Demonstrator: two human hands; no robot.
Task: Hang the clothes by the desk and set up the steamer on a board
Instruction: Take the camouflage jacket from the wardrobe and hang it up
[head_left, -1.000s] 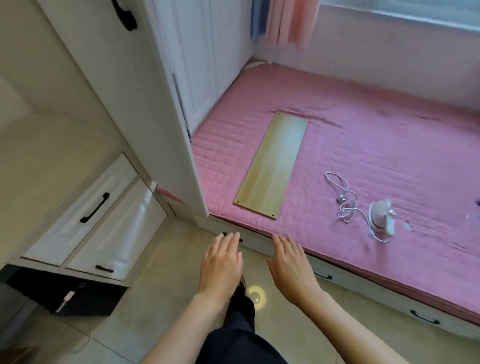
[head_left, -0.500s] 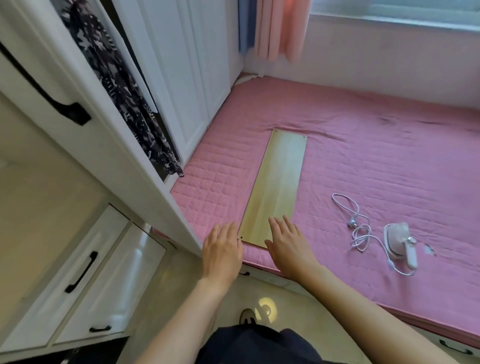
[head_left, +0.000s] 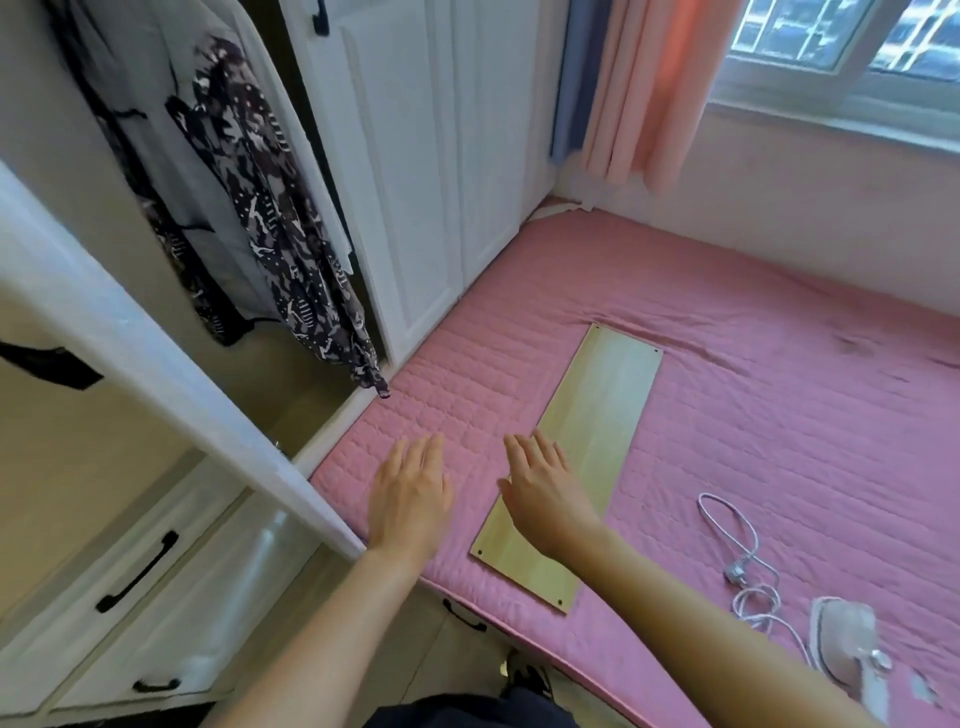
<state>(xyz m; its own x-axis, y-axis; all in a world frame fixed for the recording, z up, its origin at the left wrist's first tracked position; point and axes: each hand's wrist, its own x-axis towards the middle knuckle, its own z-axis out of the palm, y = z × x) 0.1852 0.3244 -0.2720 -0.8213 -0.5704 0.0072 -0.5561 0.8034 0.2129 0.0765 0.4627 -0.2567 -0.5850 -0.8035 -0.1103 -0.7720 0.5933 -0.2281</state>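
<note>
Patterned dark garments (head_left: 291, 234) hang in the wardrobe; left hand (head_left: 410, 499) and right hand (head_left: 545, 493) open, holding nothing. Lift by the hanger, clear of the pale wooden board (head_left: 587, 441).

Board (head_left: 582, 462): pale wood, smooth, slight sheen. Bed cover (head_left: 779, 415): pink quilted cloth, matt. Steamer (head_left: 852, 649): white, prob. plastic, blurred; cord (head_left: 737, 545) smooth, white. Drawers (head_left: 156, 597): glossy white w/ black handles. Hanging clothes (head_left: 270, 218): thin printed fabric.
</note>
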